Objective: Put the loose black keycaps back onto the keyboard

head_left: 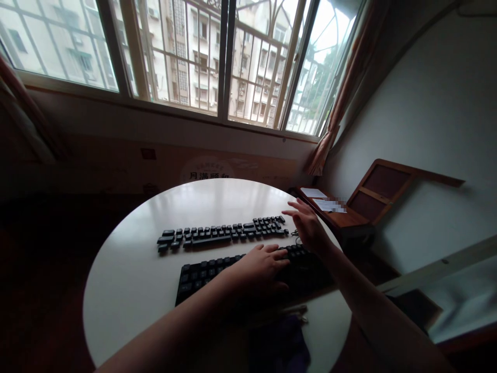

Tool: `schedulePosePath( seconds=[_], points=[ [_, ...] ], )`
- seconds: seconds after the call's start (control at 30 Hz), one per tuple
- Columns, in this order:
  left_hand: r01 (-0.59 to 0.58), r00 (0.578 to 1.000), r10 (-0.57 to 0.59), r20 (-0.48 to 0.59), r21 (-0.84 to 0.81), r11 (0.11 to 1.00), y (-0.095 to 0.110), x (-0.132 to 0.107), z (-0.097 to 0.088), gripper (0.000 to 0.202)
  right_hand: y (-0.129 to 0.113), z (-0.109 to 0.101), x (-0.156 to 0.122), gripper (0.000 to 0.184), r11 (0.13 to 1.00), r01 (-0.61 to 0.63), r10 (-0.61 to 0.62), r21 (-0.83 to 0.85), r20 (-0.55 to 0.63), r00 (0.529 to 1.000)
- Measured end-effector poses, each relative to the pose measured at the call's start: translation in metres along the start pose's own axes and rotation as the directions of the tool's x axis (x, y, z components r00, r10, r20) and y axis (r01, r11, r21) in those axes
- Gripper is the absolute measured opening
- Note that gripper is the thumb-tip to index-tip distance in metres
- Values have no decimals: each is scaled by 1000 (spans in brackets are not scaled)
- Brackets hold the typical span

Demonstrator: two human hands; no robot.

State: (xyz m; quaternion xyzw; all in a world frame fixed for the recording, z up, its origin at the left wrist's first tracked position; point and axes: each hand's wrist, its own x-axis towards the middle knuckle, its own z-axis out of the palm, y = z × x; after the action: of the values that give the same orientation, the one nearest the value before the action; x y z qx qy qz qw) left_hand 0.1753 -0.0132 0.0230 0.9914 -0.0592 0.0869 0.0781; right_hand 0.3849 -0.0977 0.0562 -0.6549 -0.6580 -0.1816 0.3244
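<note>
My left hand lies palm down over a black keyboard, its fingers stretched out across the keys. My forearm and hand cover much of the keyboard's middle. Behind it, loose black keycaps stand in rows on the white round table, laid out like a keyboard. Just past the right end of those rows hovers my right hand, fingers extended and apart. Below its fingers is a thin, dark, wire-like thing, too small to make out. Nothing shows between the fingers of either hand.
A dark purple cloth-like item lies near the table's front, with a small metallic thing beside it. To the right stands a wooden chair with papers on its seat. Barred windows are ahead.
</note>
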Motion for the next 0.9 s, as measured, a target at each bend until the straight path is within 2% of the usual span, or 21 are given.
schedulePosePath(
  seconds=[0.1,0.17,0.23,0.37,0.47,0.6,0.83,0.9],
  points=[
    [11,1000,-10,15,-23,1000,-4,-2,-3,64,13,31,57,40,998,-58,58,-2,29,998],
    [15,1000,-14,22,-40,999,-5,-4,-3,64,19,58,79,31,993,-113,115,-36,84,990],
    [11,1000,-10,26,-47,999,-6,-5,-4,61,22,84,84,28,990,-134,138,-42,105,985],
    [-9,1000,10,20,-53,999,-5,-6,-6,58,23,118,65,29,991,-132,135,-28,160,978],
    [-51,999,51,2,-56,997,-4,-5,-7,58,24,125,54,35,991,-127,131,-30,193,972],
    [-75,997,75,-6,-60,995,-2,-5,-9,59,22,122,55,36,988,-134,148,-76,234,961],
    [-16,999,22,40,-147,989,2,-7,-14,70,20,119,56,38,980,-177,196,-93,264,945],
    [-16,1000,20,23,-162,987,4,-8,-15,71,20,119,56,39,979,-179,199,-95,295,935]
  ],
)
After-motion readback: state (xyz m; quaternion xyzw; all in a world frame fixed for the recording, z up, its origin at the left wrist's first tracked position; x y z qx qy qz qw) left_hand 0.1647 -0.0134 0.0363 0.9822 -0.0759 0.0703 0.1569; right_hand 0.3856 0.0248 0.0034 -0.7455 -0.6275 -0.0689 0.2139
